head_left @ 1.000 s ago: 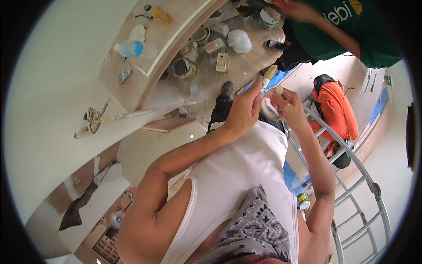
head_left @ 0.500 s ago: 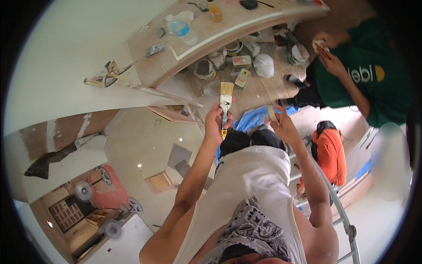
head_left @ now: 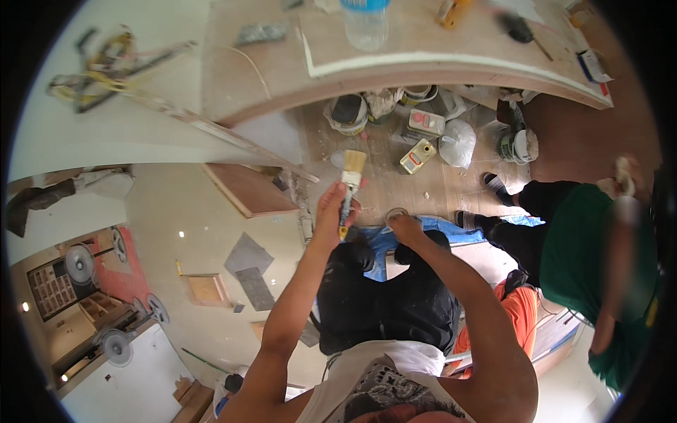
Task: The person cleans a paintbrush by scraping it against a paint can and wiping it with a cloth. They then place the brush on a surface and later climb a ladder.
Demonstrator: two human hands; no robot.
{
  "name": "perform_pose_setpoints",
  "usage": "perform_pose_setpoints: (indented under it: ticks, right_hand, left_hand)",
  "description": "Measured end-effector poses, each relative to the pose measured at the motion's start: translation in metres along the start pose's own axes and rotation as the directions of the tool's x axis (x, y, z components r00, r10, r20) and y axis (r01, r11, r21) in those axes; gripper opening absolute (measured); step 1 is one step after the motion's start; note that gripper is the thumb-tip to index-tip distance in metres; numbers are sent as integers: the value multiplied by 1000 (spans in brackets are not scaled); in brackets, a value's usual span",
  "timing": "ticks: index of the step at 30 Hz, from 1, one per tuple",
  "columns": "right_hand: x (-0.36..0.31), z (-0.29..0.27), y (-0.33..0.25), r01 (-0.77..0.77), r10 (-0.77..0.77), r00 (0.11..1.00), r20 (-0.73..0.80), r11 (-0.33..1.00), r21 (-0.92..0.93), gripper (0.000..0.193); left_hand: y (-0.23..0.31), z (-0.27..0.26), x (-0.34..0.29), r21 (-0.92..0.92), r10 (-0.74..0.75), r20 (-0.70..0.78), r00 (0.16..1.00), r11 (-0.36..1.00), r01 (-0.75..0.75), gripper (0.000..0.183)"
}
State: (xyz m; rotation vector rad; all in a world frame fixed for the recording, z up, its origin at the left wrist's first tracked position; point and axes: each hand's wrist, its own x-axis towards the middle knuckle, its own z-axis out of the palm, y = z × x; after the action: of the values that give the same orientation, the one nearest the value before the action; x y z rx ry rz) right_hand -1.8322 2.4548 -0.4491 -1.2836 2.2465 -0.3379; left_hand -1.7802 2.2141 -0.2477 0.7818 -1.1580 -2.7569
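Observation:
My left hand is closed round the handle of a paintbrush. Its pale bristles point up and away from me, and paint smears mark the metal band and handle. In my right hand, held lower and to the right over my knees, the fingers close on a pale ring that looks like a roll of tape. The ring is apart from the brush. Blue sheeting lies below, around my legs.
A long wooden counter crosses ahead, bearing a plastic bottle. Below it stand buckets, tins and a white bag. A co-worker in green is at right; another wears orange. Wood trim juts in left.
My right hand has come down and leftward with the ring, nearer the brush. The whole view has shifted, showing more of my legs. The co-worker in green appears lower and farther right.

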Motion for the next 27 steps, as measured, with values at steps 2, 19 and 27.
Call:
perform_pose_setpoints:
  ticks: [2, 19, 27]
  right_hand:
    - [55, 62, 44, 22, -17, 997, 77, 997, -74, 13]
    - [431, -19, 166, -222, 427, 882, 198, 6, 975, 26]
    - [439, -52, 170, -84, 200, 980, -6, 442, 893, 26]
  left_hand:
    - [-34, -34, 37, -22, 38, -91, 995, 999, -40, 37]
    - [-129, -207, 293, -98, 386, -248, 889, 902, -419, 39]
    - [-135, -224, 354, -167, 314, -112, 943, 929, -330, 47]
